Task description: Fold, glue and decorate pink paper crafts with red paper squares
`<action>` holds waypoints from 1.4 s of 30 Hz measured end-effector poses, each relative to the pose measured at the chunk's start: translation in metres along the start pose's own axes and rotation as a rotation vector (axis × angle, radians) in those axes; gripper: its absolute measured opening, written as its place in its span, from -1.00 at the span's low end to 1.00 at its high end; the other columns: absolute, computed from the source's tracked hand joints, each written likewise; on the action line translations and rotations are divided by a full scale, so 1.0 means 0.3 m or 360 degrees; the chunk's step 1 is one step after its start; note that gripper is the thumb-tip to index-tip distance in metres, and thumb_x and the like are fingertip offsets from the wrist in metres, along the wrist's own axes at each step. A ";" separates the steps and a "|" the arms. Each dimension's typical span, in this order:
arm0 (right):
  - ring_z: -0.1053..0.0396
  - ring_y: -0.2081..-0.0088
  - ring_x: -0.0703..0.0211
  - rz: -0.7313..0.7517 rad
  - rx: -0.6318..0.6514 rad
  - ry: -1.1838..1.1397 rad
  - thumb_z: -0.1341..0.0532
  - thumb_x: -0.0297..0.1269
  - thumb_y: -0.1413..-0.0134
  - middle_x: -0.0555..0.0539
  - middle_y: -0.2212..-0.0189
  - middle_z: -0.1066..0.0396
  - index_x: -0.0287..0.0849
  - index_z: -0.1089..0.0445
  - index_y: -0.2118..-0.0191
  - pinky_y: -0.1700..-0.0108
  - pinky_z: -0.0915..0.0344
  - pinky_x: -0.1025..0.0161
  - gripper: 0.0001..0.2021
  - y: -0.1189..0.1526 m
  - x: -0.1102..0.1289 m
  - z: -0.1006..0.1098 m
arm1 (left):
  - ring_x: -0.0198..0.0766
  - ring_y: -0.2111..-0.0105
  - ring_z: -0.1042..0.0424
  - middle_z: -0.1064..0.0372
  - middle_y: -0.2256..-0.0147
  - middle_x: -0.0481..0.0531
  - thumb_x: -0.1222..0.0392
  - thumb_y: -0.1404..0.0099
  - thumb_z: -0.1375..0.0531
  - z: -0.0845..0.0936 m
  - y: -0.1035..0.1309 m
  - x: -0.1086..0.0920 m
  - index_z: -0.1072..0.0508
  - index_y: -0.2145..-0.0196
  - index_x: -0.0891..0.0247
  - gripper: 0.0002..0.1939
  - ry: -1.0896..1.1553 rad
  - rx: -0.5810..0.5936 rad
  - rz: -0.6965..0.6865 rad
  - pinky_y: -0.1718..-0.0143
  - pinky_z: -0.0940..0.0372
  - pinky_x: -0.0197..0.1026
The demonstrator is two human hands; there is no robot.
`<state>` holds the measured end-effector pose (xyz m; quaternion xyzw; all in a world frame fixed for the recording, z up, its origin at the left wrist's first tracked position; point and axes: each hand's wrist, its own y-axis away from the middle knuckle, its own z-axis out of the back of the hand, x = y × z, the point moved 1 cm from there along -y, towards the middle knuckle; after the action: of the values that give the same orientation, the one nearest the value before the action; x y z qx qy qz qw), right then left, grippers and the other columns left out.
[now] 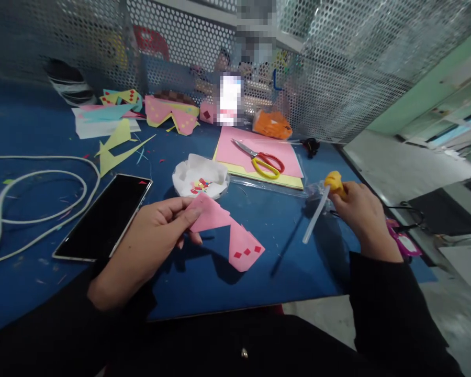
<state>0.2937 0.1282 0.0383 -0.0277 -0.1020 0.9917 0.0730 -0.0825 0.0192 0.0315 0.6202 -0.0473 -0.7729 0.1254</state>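
Note:
Between the thumb and fingers of my left hand [160,225] is the left end of a pink paper mask shape [245,248]. Several red diamonds mark its right part, which hangs over the blue table. My right hand [357,207], at the right, is closed around a yellow object [335,183] with a long translucent stick pointing down and left. The stick's tip is apart from the pink paper. Just behind my left fingers sits a white bowl-like container [200,175] with small coloured paper bits inside.
Scissors [262,159] lie on pink and yellow sheets [235,149] behind the bowl. A dark phone [105,217] and white cable [80,180] are at left. Cut paper shapes [172,112], an orange bundle [272,124] and a lit screen [230,99] stand farther back.

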 end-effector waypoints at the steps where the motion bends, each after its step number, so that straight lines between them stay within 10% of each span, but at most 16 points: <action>1: -0.35 0.13 -0.13 0.0003 0.0005 0.0061 -0.06 -0.18 -0.26 -0.39 0.16 -0.42 -0.31 -0.42 0.05 0.20 -0.13 0.11 -0.66 -0.008 -0.006 -0.013 | -0.39 0.61 -0.20 -0.47 0.60 -0.07 -0.15 -0.25 -0.29 0.000 0.000 0.001 -0.58 0.07 0.23 -0.55 0.0008 0.0021 -0.0002 0.55 -0.12 -0.34; 12: -0.40 0.23 -0.19 0.0133 0.0133 0.0247 -0.04 -0.19 -0.27 -0.42 0.23 -0.47 -0.19 -0.47 0.17 0.24 -0.18 0.04 -0.71 -0.012 -0.042 -0.041 | -0.36 0.58 -0.21 -0.47 0.57 -0.04 -0.05 -0.34 -0.21 0.043 0.020 0.002 -0.53 -0.02 0.27 -0.58 -0.0004 0.0181 0.0058 0.51 -0.13 -0.30; 16: -0.40 0.27 -0.19 0.0150 -0.0171 0.0218 -0.24 -0.14 -0.13 -0.45 0.18 -0.51 -0.16 -0.52 0.15 0.31 -0.16 0.01 -0.74 0.029 -0.004 0.041 | -0.35 0.60 -0.20 -0.43 0.59 -0.07 -0.08 -0.35 -0.20 0.059 0.019 -0.005 -0.35 -0.24 0.25 -0.41 0.0049 0.0155 0.0078 0.52 -0.14 -0.29; 20: -0.30 0.53 0.15 0.0421 -0.0383 -0.0297 -0.26 -0.17 -0.14 -0.24 0.08 -0.55 -0.07 -0.50 -0.01 0.37 -0.19 0.08 -0.68 0.063 0.153 0.179 | -0.34 0.60 -0.24 -0.43 0.58 -0.10 -0.06 -0.36 -0.20 0.058 0.018 -0.011 -0.13 -0.37 0.20 -0.28 0.0099 0.0233 0.0126 0.54 -0.15 -0.31; 24: -0.49 0.24 0.15 0.1145 -0.0248 -0.0948 -0.19 -0.18 -0.27 -0.05 0.12 -0.58 -0.01 -0.52 0.07 0.21 -0.31 0.19 -0.79 0.063 0.399 0.256 | -0.36 0.62 -0.24 -0.44 0.58 -0.11 -0.06 -0.34 -0.21 0.058 0.027 -0.006 -0.09 -0.38 0.22 -0.24 0.0173 0.0312 0.0190 0.57 -0.13 -0.34; 32: -0.41 0.30 0.23 0.1881 0.0338 -0.0596 -0.12 -0.44 -0.24 -0.07 0.24 -0.53 -0.15 -0.56 0.23 0.29 -0.17 0.27 -0.76 -0.026 0.796 0.121 | -0.37 0.63 -0.18 -0.43 0.60 -0.12 -0.05 -0.34 -0.20 0.067 0.032 -0.006 -0.12 -0.36 0.23 -0.27 0.0187 0.0307 0.0269 0.59 -0.07 -0.34; 42: -0.26 0.41 0.29 0.1975 0.0391 -0.0201 -0.12 -0.51 -0.17 -0.09 0.32 -0.43 -0.22 -0.51 0.31 0.40 0.02 0.21 -0.79 -0.066 0.891 0.017 | -0.32 0.64 -0.24 -0.42 0.62 -0.12 -0.04 -0.30 -0.21 0.068 0.026 0.007 -0.15 -0.35 0.24 -0.26 0.0261 0.0273 0.0289 0.58 -0.10 -0.30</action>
<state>0.0320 0.1865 0.0367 -0.0145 0.0436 0.8536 -0.5189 -0.1017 0.0095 0.0360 0.6829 -0.1588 -0.6981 0.1448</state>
